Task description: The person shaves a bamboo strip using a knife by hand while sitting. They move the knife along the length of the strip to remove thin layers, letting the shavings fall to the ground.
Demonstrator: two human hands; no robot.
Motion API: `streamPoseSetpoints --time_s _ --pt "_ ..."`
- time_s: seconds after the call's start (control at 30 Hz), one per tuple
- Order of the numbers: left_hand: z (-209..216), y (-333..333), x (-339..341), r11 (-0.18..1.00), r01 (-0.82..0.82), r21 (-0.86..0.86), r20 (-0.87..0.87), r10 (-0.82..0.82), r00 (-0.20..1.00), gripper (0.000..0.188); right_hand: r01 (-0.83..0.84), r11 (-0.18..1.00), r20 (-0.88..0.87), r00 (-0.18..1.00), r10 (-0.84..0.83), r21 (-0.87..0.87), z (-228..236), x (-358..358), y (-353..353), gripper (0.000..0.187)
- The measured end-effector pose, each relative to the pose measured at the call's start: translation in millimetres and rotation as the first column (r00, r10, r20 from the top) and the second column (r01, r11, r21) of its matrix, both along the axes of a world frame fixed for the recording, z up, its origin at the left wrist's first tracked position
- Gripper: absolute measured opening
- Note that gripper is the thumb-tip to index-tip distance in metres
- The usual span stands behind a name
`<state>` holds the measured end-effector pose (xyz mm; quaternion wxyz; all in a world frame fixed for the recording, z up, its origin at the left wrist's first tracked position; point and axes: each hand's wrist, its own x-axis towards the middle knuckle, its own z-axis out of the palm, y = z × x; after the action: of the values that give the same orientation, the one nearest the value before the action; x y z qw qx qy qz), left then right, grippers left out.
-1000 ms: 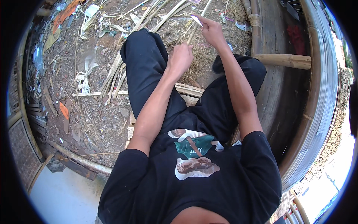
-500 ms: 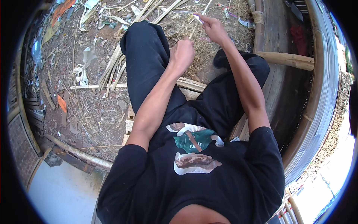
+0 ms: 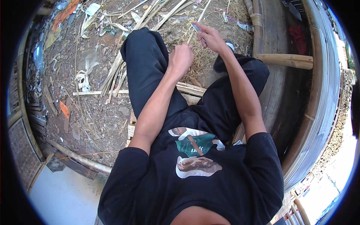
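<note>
My left hand point(image 3: 180, 58) is closed around the near end of a thin pale bamboo strip point(image 3: 203, 14), beside my left knee. The strip slants away from the fist toward the far edge of the view. My right hand point(image 3: 212, 38) grips a small knife point(image 3: 195, 27), further out and to the right. Its grey blade points up and left and lies against or just over the strip; whether it touches cannot be made out. Most of the handle is hidden in the fingers.
Loose bamboo strips point(image 3: 113, 77) lie left of my left leg, with dry shavings point(image 3: 204, 62) between my feet. Scraps of plastic point(image 3: 86, 75) litter the dirt. On the right, a bamboo pole point(image 3: 287, 60) juts from a wooden bench-like structure. A pale slab point(image 3: 62, 197) sits lower left.
My right hand has come a little nearer to me along the strip, and more of the knife blade shows. My left hand keeps its hold. The whole view has shifted slightly.
</note>
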<state>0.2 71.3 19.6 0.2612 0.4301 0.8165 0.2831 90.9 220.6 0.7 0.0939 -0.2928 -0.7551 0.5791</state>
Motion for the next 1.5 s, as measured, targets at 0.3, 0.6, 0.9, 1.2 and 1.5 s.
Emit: streamPoseSetpoints --time_s 0.3,0.6,0.9,1.2,1.5 --pt "6 2 2 1.0 -0.002 -0.03 -0.042 0.001 0.999 0.027 0.089 0.823 0.034 0.991 -0.13 0.56 1 -18 -6 0.061" --pt "27 -6 -5 0.996 0.019 -0.084 0.152 -0.006 0.988 0.046 0.218 0.857 -0.05 0.974 -0.22 0.467 4 -21 -11 0.047" --pt "52 -69 10 0.99 0.001 -0.138 0.432 0.059 0.9 0.034 0.366 0.861 -0.078 0.929 -0.363 0.353 7 -10 -3 0.028" --pt "23 -76 21 0.996 -0.055 0.077 0.057 0.051 0.997 0.021 0.348 0.761 -0.168 0.937 -0.308 0.548 2 -9 -11 0.018" --pt "7 -71 18 0.991 -0.09 0.098 -0.049 0.095 0.994 0.019 0.175 0.72 -0.279 0.96 0.027 0.672 2 -8 -53 0.014"
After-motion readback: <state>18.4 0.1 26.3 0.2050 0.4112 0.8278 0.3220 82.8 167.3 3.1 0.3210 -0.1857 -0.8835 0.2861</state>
